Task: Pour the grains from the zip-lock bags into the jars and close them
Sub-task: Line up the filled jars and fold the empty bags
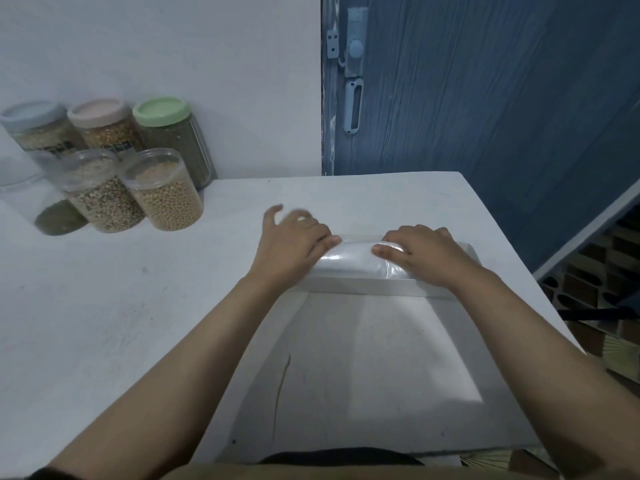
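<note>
Pressing flat: left hand (294,244) and right hand (422,254) lie palm-down, fingers spread, clasping nothing, on a clear, empty-looking plastic zip-lock bag (356,259) at the white table (104,323) edge, likely flattening it; filled jars (166,192) well apart, back-left

We see our left hand (294,242) and right hand (420,252) pressing a clear zip-lock bag (356,259) on the table (104,306); grain jars (166,192) stand at ten o'clock.

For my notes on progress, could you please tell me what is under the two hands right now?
Both the left hand and right hand press on a clear, flattened zip-lock bag lying on the white table. No grains show inside; the parts beneath the palms are hidden.
</note>
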`<state>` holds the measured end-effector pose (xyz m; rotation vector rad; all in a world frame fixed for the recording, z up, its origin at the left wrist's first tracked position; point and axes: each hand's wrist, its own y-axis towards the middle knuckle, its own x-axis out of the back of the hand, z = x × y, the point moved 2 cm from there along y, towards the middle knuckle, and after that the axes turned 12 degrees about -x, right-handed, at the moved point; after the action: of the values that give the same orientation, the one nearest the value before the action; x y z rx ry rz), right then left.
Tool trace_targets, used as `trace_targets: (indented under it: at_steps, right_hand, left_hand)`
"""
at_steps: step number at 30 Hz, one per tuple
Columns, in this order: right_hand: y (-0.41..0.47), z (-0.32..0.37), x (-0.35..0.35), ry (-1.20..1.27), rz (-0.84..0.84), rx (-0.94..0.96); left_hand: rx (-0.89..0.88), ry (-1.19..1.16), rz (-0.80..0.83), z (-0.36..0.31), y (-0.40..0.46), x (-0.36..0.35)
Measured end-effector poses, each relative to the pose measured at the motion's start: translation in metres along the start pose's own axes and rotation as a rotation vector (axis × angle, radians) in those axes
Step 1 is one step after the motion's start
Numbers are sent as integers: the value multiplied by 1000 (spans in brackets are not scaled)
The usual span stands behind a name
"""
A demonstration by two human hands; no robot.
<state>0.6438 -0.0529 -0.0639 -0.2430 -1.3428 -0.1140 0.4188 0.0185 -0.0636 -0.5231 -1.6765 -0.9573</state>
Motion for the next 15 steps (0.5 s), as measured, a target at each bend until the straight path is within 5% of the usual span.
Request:
trace_targets:
  at_steps: [3,8,15]
  right_hand:
    - [-6,-3,-5,37,-123,12]
    - [-6,2,-1,-3,-201,17]
    - [11,17,-3,22,-512,158]
  left_hand:
    - [149,-22,70,-5,-2,7]
    - [-37,89,54,-16,-21,-17]
    - [68,11,73,8,-11,-17]
